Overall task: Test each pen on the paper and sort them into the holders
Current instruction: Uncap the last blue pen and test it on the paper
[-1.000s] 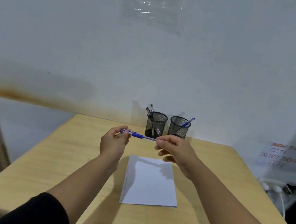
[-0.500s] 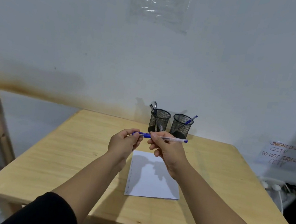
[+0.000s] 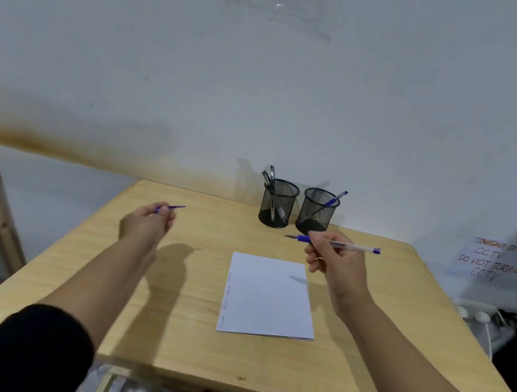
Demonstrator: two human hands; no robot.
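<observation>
a wooden table (image 3: pixel 167 332) carries a white paper (image 3: pixel 266 299) with faint scribbles along its left edge. above it, the right hand (image 3: pixel 333 265) pinches a blue pen (image 3: pixel 342 245) level, tip bare and pointing left. the left hand (image 3: pixel 146 225), well apart, curls round the blue cap (image 3: pixel 171 208). at the back, the left holder (image 3: pixel 277 202) contains several dark pens, the right holder (image 3: pixel 317 210) one blue pen.
</observation>
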